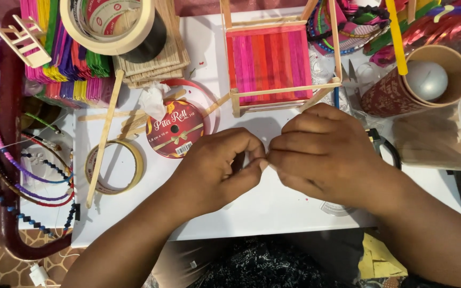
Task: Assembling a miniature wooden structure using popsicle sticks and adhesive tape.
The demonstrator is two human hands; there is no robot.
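Note:
My left hand (217,168) and my right hand (324,152) meet fingertip to fingertip over the white tabletop (273,205). Both are pinched on something very small between them; it is too hidden to name. Just beyond my hands stands a frame of plain craft sticks (284,90) with a floor of pink, red and orange sticks (268,61). A red ribbon roll (176,129) lies to the left of my left hand.
A tape roll (114,166) and a long plain stick (104,138) lie at left. Stacks of coloured and plain sticks (70,58) fill the far left, with a big tape roll (108,24) on top. A paper cup (417,80) sits at right, beads (22,176) at left.

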